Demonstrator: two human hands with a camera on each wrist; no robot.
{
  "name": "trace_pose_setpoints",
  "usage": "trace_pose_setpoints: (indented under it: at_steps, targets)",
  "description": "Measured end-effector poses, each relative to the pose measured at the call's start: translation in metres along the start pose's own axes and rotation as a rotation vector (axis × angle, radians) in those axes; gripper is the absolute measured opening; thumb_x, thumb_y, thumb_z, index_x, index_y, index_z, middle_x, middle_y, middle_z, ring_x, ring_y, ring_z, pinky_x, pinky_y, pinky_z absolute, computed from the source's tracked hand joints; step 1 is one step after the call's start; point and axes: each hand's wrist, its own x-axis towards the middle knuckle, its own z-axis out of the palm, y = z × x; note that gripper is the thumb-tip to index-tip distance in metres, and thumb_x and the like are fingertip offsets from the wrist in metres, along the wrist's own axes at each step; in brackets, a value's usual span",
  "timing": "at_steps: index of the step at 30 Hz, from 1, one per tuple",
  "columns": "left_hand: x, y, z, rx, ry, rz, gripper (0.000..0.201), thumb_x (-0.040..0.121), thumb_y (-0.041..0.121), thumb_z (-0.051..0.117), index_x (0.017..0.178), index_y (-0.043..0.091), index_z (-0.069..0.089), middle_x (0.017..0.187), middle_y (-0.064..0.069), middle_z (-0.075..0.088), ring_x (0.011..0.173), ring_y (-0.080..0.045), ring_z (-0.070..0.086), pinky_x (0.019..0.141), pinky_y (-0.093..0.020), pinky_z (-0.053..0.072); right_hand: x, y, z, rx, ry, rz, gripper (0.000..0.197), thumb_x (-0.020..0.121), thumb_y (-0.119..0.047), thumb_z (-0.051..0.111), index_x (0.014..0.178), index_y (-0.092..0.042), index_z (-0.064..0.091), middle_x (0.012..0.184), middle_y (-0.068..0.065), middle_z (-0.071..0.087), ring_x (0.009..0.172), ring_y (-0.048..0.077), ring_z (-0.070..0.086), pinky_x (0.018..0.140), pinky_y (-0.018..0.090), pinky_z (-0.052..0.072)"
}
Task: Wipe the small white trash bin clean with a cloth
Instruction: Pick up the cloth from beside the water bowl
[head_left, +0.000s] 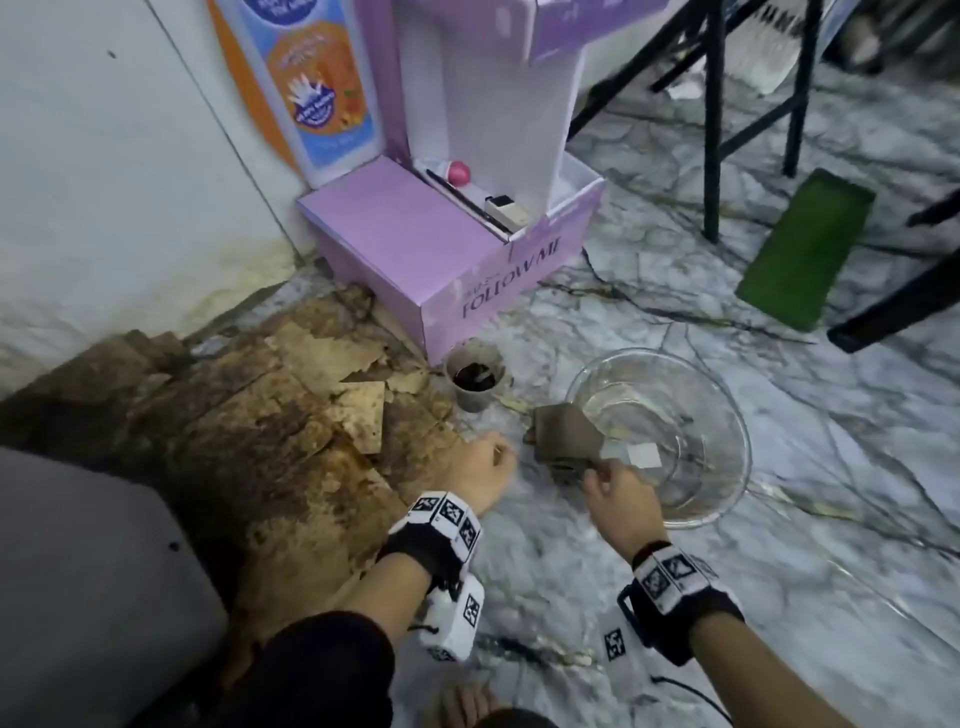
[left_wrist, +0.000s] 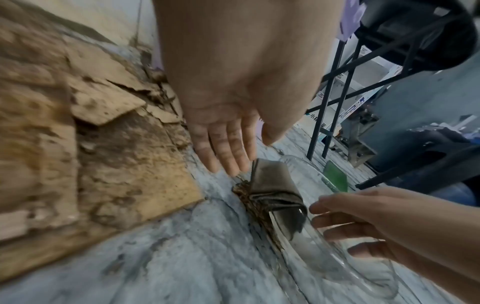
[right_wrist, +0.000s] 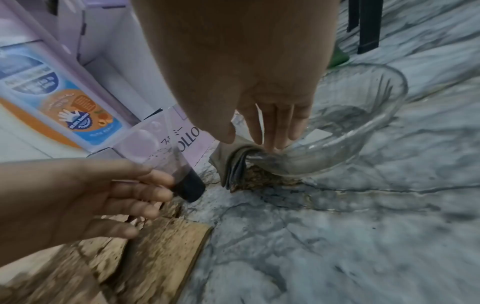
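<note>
Head view: the folded grey-brown cloth hangs over the clear glass bowl's near rim. The right hand touches it with relaxed fingers; the left hand is loose, holding nothing. No white bin visible; wiping looks unstarted.

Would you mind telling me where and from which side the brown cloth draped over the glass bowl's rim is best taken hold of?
Pinch the folded part of the cloth hanging outside the bowl, coming from the side facing the person, probably with the right hand hovering right there. That part hangs free, while the rest lies over the rim.
</note>
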Motion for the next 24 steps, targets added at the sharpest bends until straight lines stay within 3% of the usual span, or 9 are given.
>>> trace_pose_setpoints:
  at_steps: [3, 5, 7, 12, 15, 20, 24]
  targets:
    - [0.022, 0.001, 0.025, -0.029, 0.008, 0.001, 0.023, 0.105, 0.023, 0.051, 0.118, 0.011, 0.065, 0.114, -0.010, 0.070, 0.108, -0.028, 0.065, 0.083, -0.030, 0.045, 0.014, 0.011, 0.011, -0.019, 0.083, 0.054, 0.037, 0.104, -0.032, 0.048, 0.123, -0.003, 0.060, 0.121, 0.023, 0.061, 0.119, 0.043, 0.056, 0.098, 0.047, 0.044]
    - [0.032, 0.001, 0.037, -0.073, 0.015, -0.012, 0.029, 0.105, 0.025, 0.051, 0.127, 0.009, 0.062, 0.121, -0.010, 0.069, 0.114, -0.027, 0.063, 0.092, -0.031, 0.046, 0.022, 0.012, 0.015, -0.030, 0.080, 0.083, 0.040, 0.105, -0.035, 0.045, 0.125, -0.004, 0.060, 0.125, 0.021, 0.061, 0.121, 0.042, 0.055, 0.100, 0.048, 0.042]
    - [0.040, 0.003, 0.047, -0.101, 0.026, -0.024, 0.036, 0.106, 0.027, 0.051, 0.136, 0.009, 0.055, 0.128, -0.010, 0.066, 0.121, -0.028, 0.062, 0.101, -0.035, 0.047, 0.031, 0.016, 0.020, 0.017, 0.080, 0.092, 0.040, 0.106, -0.038, 0.042, 0.120, -0.007, 0.061, 0.121, 0.020, 0.066, 0.118, 0.040, 0.058, 0.099, 0.048, 0.041]
    - [0.059, 0.006, 0.068, -0.158, 0.024, -0.075, 0.043, 0.107, 0.030, 0.048, 0.142, 0.004, 0.046, 0.143, -0.012, 0.059, 0.133, -0.030, 0.055, 0.104, -0.034, 0.040, 0.047, 0.015, 0.023, 0.156, 0.063, 0.202, 0.044, 0.105, -0.046, 0.039, 0.116, -0.011, 0.065, 0.119, 0.018, 0.069, 0.119, 0.038, 0.058, 0.108, 0.048, 0.037]
    - [0.068, 0.005, 0.073, -0.232, 0.049, -0.108, 0.043, 0.108, 0.031, 0.047, 0.140, 0.003, 0.048, 0.136, -0.013, 0.062, 0.130, -0.030, 0.057, 0.100, -0.033, 0.043, 0.055, 0.012, 0.022, 0.196, 0.049, 0.256, 0.048, 0.105, -0.050, 0.037, 0.117, -0.013, 0.066, 0.122, 0.018, 0.069, 0.124, 0.038, 0.056, 0.111, 0.049, 0.033]
    - [0.074, 0.003, 0.080, -0.374, 0.097, -0.141, 0.040, 0.107, 0.036, 0.049, 0.133, 0.007, 0.055, 0.114, -0.003, 0.063, 0.113, -0.023, 0.062, 0.089, -0.027, 0.042, 0.066, 0.015, 0.031, 0.224, 0.021, 0.321, 0.058, 0.103, -0.058, 0.035, 0.110, -0.013, 0.070, 0.119, 0.014, 0.069, 0.125, 0.037, 0.054, 0.113, 0.050, 0.024]
    - [0.075, -0.004, 0.086, -0.430, 0.122, -0.137, 0.038, 0.104, 0.042, 0.053, 0.114, 0.006, 0.061, 0.109, -0.014, 0.070, 0.097, -0.025, 0.065, 0.079, -0.033, 0.049, 0.073, 0.017, 0.033, 0.257, -0.019, 0.357, 0.058, 0.101, -0.060, 0.037, 0.107, -0.013, 0.071, 0.117, 0.011, 0.069, 0.126, 0.036, 0.053, 0.112, 0.050, 0.021]
